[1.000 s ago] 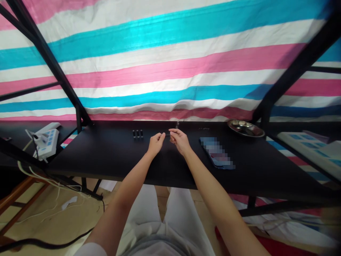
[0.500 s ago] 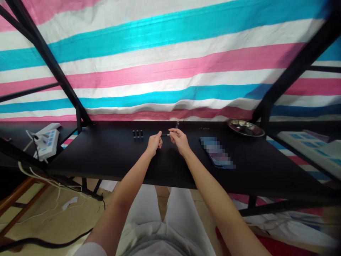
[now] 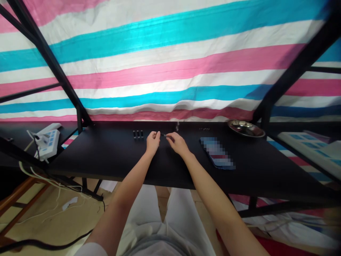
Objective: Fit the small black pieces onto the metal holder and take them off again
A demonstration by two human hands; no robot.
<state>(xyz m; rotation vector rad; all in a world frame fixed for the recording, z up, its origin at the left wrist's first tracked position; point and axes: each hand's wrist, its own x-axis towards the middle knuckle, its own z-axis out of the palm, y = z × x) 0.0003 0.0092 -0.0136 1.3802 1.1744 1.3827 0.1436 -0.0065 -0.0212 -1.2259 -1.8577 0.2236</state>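
Observation:
My left hand (image 3: 152, 141) and my right hand (image 3: 177, 143) are close together over the far middle of the black table (image 3: 112, 156). Both are closed in a pinch on a thin dark rod-like tool (image 3: 163, 135) that spans the gap between them. Three small black cylinders (image 3: 137, 134) stand in a row just left of my left hand. A small upright metal piece (image 3: 177, 125) stands beyond my right hand, near the table's back edge.
A phone (image 3: 217, 153) lies right of my right hand. A metal dish (image 3: 246, 128) sits at the back right, with tiny dark parts (image 3: 204, 128) nearby. A white power strip (image 3: 46, 140) with cables lies at the left. Black frame posts (image 3: 79, 119) rise on both sides.
My left hand closed from loose fingers into a pinch on the thin tool. Both hands shifted slightly left and toward me, still joined by the tool.

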